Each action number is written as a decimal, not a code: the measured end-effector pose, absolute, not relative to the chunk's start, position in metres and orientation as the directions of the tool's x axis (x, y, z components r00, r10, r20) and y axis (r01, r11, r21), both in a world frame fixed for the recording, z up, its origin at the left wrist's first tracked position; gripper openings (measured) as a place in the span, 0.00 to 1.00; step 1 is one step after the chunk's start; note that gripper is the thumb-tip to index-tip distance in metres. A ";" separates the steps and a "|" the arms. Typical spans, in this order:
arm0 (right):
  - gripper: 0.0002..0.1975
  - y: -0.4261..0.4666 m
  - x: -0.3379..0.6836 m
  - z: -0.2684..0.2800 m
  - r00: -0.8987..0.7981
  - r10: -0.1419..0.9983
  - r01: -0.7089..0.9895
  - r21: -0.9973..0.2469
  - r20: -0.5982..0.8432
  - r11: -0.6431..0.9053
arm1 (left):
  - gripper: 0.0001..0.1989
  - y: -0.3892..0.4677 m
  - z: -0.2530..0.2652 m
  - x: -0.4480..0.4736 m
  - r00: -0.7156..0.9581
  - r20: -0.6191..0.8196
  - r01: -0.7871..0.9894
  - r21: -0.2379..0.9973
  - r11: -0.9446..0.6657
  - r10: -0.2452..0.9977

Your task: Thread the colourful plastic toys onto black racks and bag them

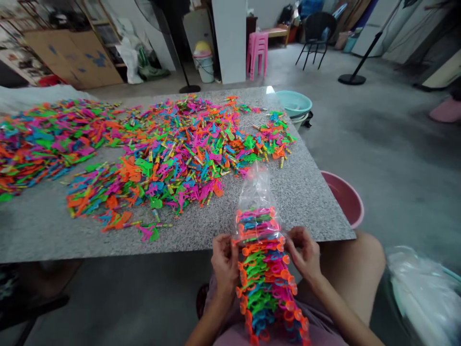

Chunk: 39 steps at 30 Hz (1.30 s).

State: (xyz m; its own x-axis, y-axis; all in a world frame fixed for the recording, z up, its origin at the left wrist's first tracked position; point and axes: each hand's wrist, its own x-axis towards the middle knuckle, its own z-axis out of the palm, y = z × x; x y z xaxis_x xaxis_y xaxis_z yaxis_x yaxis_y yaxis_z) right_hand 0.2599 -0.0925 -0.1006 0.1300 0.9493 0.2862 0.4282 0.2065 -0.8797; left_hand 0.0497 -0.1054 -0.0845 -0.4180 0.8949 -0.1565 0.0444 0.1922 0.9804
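Note:
A long stack of small colourful plastic toys (pixel 264 283) runs from my lap up to the table edge, with round orange ends along both sides. A clear plastic bag (pixel 256 192) lies over its far end, with several toys inside. The bag's far part rests on the table, crumpled. My left hand (pixel 225 262) pinches the bag's rim at the left of the stack. At the right, my right hand (pixel 304 252) has thumb and fingers closed on the opposite side of the rim. The toys' exact kind is hard to make out.
Loose piles of similar toys (pixel 187 149) cover much of the grey speckled table (pixel 302 192). Beside its right edge are a pink basin (pixel 344 197) and a light-blue basin (pixel 293 102). Clear plastic bags (pixel 425 293) sit in a container at lower right. Another person's limb shows at lower left.

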 end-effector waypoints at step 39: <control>0.07 -0.149 0.287 -0.061 -0.500 0.674 0.512 -0.442 0.544 0.737 | 0.09 -0.156 -0.055 0.007 0.273 0.642 0.686 0.393 -0.613 0.717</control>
State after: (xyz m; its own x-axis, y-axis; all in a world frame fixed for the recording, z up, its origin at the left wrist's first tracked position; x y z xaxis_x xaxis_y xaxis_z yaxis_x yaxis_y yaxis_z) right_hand 0.2874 -0.1490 -0.0614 -0.5002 0.6738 0.5439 0.5122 0.7367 -0.4415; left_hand 0.0074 -0.1563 -0.0550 0.2726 0.7170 0.6416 0.6857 -0.6126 0.3932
